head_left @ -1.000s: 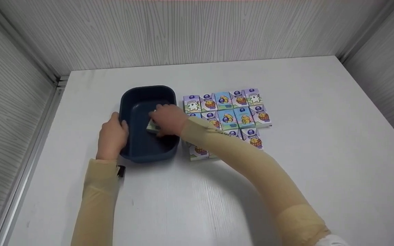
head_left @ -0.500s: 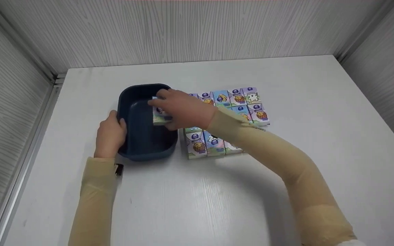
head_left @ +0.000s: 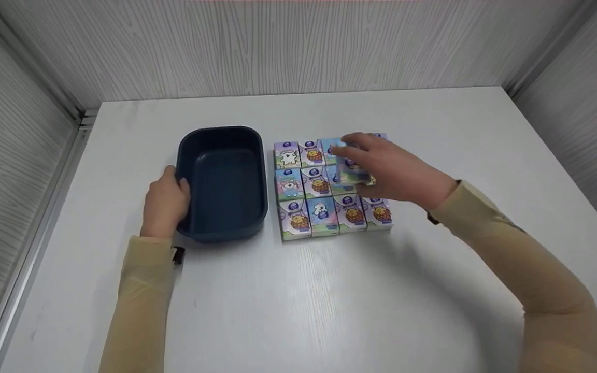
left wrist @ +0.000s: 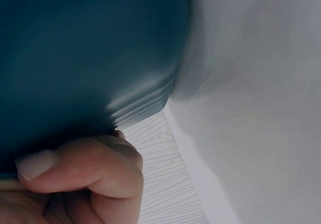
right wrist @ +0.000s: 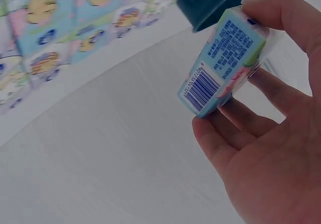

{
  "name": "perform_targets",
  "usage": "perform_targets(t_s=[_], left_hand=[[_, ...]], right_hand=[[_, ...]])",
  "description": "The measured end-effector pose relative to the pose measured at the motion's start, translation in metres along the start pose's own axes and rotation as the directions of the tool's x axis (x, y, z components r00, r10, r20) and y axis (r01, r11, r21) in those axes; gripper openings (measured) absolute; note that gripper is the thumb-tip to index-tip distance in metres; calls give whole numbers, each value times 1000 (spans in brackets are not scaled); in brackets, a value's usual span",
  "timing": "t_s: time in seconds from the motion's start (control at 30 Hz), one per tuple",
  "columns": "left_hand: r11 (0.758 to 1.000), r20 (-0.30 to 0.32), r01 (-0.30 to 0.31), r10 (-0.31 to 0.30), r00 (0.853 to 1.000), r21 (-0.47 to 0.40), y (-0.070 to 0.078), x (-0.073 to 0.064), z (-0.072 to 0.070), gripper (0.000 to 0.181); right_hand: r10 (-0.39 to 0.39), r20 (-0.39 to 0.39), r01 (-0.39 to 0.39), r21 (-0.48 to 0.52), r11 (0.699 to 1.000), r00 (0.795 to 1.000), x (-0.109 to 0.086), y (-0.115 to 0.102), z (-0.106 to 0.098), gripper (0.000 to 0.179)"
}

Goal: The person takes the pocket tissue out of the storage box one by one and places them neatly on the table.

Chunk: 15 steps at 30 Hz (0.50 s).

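A dark blue plastic bin [head_left: 228, 186] stands on the left of the table, its bare floor showing. My left hand [head_left: 165, 204] grips its left rim, thumb over the edge; the curled thumb [left wrist: 75, 166] shows in the left wrist view. To the right, my right hand [head_left: 397, 168] holds a small cartoon-printed tissue pack [head_left: 349, 171] between thumb and fingers, raised over the grid of similar packs [head_left: 315, 182]. In the right wrist view the held pack [right wrist: 215, 63] is tilted, with barcode and printed text facing the camera. Hand and pack hide part of the grid's right side.
The packs lie flat in three close rows just right of the bin, a narrow strip of table between. A white table [head_left: 298, 300] carries everything. Wood-grain panels [head_left: 298, 49] rise behind it and at both sides.
My right hand has lifted the tissue pack out of the bin and carried it right, over the grid of packs. The left hand stays on the bin's rim.
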<state>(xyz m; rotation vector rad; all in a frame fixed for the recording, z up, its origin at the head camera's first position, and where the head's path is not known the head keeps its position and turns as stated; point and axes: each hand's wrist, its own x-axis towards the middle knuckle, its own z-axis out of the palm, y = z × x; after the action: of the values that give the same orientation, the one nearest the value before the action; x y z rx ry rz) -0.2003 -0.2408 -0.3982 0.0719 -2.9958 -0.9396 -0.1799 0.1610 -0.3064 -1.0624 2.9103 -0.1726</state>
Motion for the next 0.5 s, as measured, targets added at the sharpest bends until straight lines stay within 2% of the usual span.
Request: perform_targets(t_s=[0.13,0.27,0.5], left_hand=[[1000,-17,-17,17,1000,5,-1,1,-1,35],[1000,-21,-22,22,1000,4,0,1,-1,34],[1000,-5,-10,10,1000,1,0,0,1,33]], right_hand=[[63,23,-63,1,998,998,-37,24,14,81],[84,37,-85,15,996,996,-70,42,29,80],[81,43,-82,43,996,996,-106,59,62,80]])
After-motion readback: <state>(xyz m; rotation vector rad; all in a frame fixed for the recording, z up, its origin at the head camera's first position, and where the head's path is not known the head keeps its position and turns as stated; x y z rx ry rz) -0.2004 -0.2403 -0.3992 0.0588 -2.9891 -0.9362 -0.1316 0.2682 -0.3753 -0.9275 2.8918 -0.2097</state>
